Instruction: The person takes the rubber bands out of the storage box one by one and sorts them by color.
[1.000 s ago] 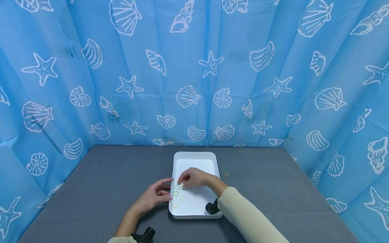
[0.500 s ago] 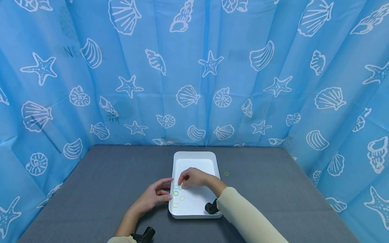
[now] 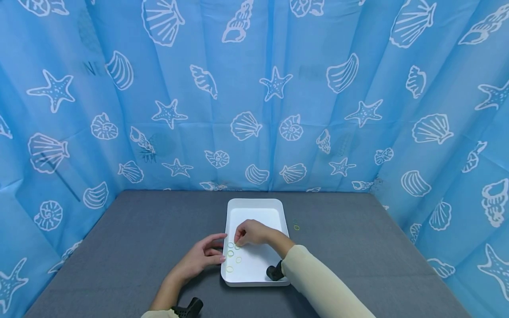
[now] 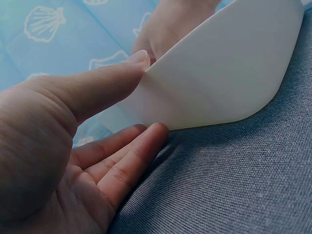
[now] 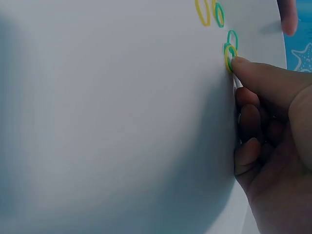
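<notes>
Smooth, matt white plastic for the tray [image 3: 254, 211]. Thin, slightly glossy rubber for the small bands [image 5: 229, 54] in yellow and green. Coarse grey woven cloth on the table [image 4: 234, 175]. Thin, creased blue sheeting, printed matt, for the curtain [image 3: 254, 88].

In the head view the two small rings [image 3: 296, 225] on the surface just right of the white tray [image 3: 254, 204] are too small to tell apart clearly.

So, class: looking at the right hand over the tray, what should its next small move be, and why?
Probably lift the right hand off: its fingers already press a yellow ring flat on the white tray, among the other rings.
</notes>
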Motion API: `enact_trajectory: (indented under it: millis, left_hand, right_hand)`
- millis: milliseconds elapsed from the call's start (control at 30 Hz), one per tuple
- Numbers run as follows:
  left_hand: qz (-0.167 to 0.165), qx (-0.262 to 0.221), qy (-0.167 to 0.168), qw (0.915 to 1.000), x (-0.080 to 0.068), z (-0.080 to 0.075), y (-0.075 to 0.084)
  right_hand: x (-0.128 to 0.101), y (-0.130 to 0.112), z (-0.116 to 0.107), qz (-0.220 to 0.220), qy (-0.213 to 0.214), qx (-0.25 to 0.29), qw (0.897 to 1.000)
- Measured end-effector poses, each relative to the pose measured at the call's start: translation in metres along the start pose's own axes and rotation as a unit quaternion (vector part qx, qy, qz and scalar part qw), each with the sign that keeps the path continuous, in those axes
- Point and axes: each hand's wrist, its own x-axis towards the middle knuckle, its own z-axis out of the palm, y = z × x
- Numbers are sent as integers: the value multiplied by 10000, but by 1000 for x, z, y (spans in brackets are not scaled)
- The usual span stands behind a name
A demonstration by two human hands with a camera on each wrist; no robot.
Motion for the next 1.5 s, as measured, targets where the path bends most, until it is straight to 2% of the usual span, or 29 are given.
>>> enact_trajectory:
  millis: [533,867,1500]
  left_hand:
    - [-9,-14,0,10000,0,0,0]
    - [-47,17,55,10000,0,1,2]
    - [-1,-16,42,10000,-1,1,1]
  right_hand:
    - [-4,0,-6,-30,90,238,9997]
    - [-9,7,-13,-41,303,380,9988]
    - [-30,14,-57,84,1067,489,9931]
